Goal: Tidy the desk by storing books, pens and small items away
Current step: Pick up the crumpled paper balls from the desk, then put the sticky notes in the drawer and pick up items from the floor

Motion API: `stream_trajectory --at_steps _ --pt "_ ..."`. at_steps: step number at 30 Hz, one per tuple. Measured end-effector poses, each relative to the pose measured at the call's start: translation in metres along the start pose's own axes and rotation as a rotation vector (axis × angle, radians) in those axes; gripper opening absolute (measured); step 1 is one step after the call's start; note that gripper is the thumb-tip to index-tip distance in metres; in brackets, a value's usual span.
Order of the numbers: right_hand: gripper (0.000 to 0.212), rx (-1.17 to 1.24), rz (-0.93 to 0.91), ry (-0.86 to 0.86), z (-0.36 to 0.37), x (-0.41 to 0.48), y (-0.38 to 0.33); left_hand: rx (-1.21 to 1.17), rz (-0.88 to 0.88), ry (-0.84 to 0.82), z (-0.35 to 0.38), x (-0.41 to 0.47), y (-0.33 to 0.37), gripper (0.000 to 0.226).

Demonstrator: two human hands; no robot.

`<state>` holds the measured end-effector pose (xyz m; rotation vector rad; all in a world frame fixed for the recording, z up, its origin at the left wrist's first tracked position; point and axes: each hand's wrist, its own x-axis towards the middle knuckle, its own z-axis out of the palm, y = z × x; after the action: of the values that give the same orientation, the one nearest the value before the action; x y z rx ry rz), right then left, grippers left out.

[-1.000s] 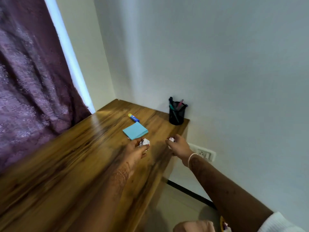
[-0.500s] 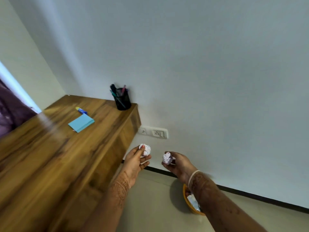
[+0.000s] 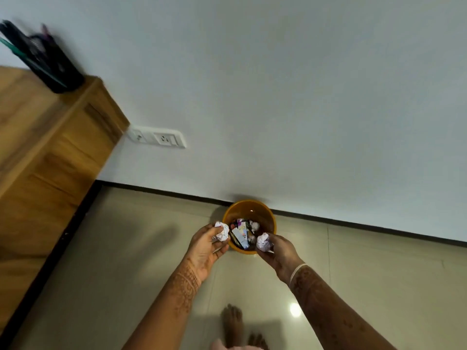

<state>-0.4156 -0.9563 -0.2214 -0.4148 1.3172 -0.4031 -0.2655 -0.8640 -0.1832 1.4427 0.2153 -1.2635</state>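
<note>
At the far left a black pen holder (image 3: 50, 64), blurred, stands at the corner of the wooden counter (image 3: 30, 127). A wall socket (image 3: 158, 138) sits just past the counter's end. Lower down, the left hand (image 3: 206, 248) grips a crumpled paper ball (image 3: 222, 231) between thumb and curled fingers, at the near-left rim of the orange bin (image 3: 249, 205) on the floor. The bin already holds wrappers and scraps. Over its near-right rim the right hand (image 3: 280, 253) pinches a second paper ball (image 3: 264, 242) the same way. Both balls look feather-light, soft and springy, neither slippery nor breakable. A loose fingertip hold round the middle is enough, and opening the fingers over the bin's mouth should drop them in.
</note>
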Motion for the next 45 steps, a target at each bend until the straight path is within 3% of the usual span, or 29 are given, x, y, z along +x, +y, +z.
stream_trajectory --at_steps 10,13,19,27,34,37,45 --pt "0.017 0.188 0.102 0.166 -0.050 0.207 0.073 0.121 -0.205 0.066 0.014 0.192 -0.123 0.012" --pt "0.018 0.269 0.124 0.176 -0.060 0.261 0.090 0.104 -0.201 0.050 0.015 0.245 -0.155 0.027" --pt "0.019 0.216 0.157 0.208 -0.072 0.301 0.107 0.046 -0.220 0.056 0.017 0.282 -0.183 0.034" --pt "0.015 0.166 0.137 0.132 -0.036 0.232 0.067 0.019 -0.168 0.051 0.017 0.222 -0.131 0.021" --pt "0.013 0.006 0.057 -0.015 0.037 0.118 -0.008 -0.012 -0.017 0.023 0.011 0.115 -0.039 0.029" --pt "0.017 -0.089 0.009 -0.117 0.073 0.062 -0.036 -0.053 0.064 0.019 0.001 0.060 0.000 0.017" --pt "0.020 -0.314 -0.078 -0.425 0.135 -0.075 -0.030 -0.201 0.321 0.109 -0.070 -0.093 0.043 0.023"
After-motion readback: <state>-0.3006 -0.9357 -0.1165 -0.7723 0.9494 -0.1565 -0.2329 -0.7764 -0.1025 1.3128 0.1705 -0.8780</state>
